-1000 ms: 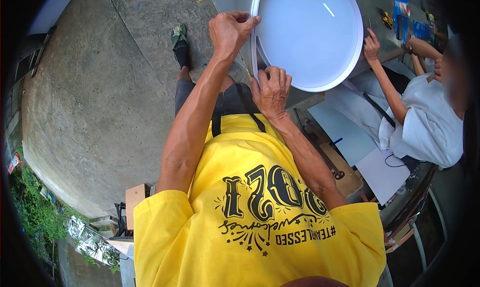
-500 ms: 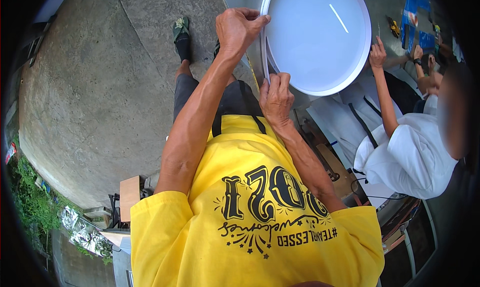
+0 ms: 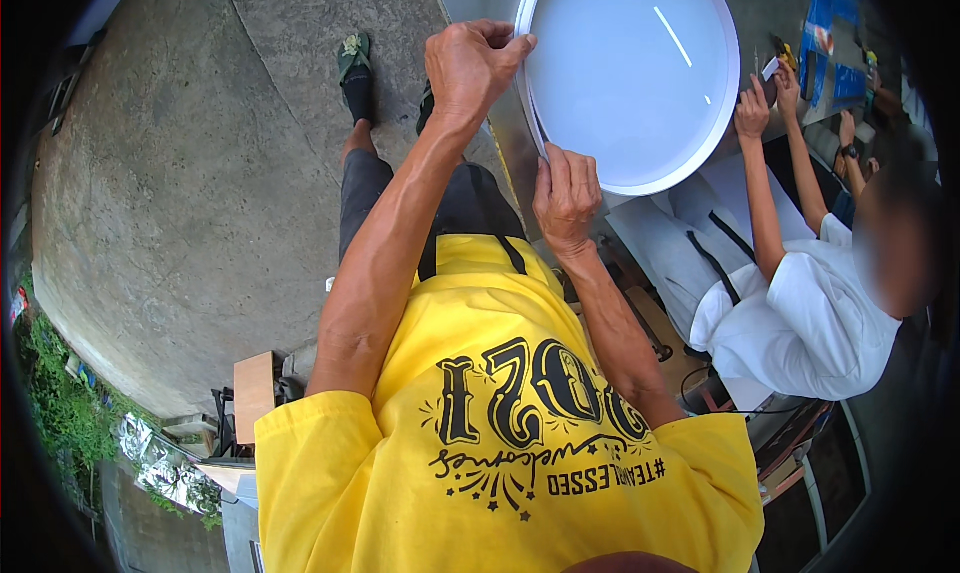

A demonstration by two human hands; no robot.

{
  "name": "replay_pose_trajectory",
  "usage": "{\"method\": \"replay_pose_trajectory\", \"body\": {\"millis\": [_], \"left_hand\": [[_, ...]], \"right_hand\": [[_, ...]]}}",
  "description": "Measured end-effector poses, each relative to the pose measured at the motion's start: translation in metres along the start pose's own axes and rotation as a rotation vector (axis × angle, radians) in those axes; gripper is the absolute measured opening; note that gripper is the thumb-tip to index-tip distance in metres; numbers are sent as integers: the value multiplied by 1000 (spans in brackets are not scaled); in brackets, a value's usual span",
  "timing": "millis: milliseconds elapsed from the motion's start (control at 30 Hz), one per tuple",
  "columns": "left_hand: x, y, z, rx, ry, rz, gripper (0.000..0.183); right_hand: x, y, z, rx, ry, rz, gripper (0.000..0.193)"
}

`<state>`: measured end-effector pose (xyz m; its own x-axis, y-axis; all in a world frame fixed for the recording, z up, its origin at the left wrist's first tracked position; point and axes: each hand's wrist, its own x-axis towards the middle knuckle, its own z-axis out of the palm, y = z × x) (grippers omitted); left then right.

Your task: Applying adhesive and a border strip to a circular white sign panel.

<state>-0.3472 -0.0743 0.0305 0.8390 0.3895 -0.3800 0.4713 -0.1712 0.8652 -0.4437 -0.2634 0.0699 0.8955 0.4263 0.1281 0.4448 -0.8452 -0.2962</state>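
Observation:
A large round white panel (image 3: pixel 630 93) with a raised white rim lies on the work surface at the upper middle. Along the left part of its rim runs a thin white edging strip (image 3: pixel 528 101), with a narrow dark gap between strip and rim. My left hand (image 3: pixel 472 71) pinches the strip at the rim's left side, thumb and fingers pressed together. Lower down, my right hand (image 3: pixel 568 195) has its fingers closed on the strip at the panel's near left edge. Its fingertips partly hide the strip there.
To the right a person in a white shirt (image 3: pixel 810 323) reaches over the table with a small white piece (image 3: pixel 769 69). Beyond are blue plastic sheeting (image 3: pixel 832 43) and another person's wristwatch (image 3: pixel 850 151). Concrete floor (image 3: pixel 180 203) spreads to the left, with a wooden box (image 3: pixel 254 393) nearer.
My right hand has moved right and slightly along the rim, and the strip sits closer to the panel. The person on the right has brought a second hand forward with a white piece.

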Motion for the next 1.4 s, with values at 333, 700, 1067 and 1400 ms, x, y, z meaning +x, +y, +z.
{"method": "replay_pose_trajectory", "body": {"millis": [333, 700, 1067, 1400], "left_hand": [[-32, -6, -3, -73, -52, -2, 40], [-75, -11, 13, -235, 15, -139, 37], [-75, -13, 14, -243, 41, -105, 36], [-75, -11, 16, -227, 64, -87, 36]], "right_hand": [[-5, 12, 7, 22, 5, -81, 27], [-2, 16, 5, 98, -30, -115, 31], [5, 16, 1, 93, -128, -103, 35], [4, 18, 0, 151, -148, -50, 33]]}}
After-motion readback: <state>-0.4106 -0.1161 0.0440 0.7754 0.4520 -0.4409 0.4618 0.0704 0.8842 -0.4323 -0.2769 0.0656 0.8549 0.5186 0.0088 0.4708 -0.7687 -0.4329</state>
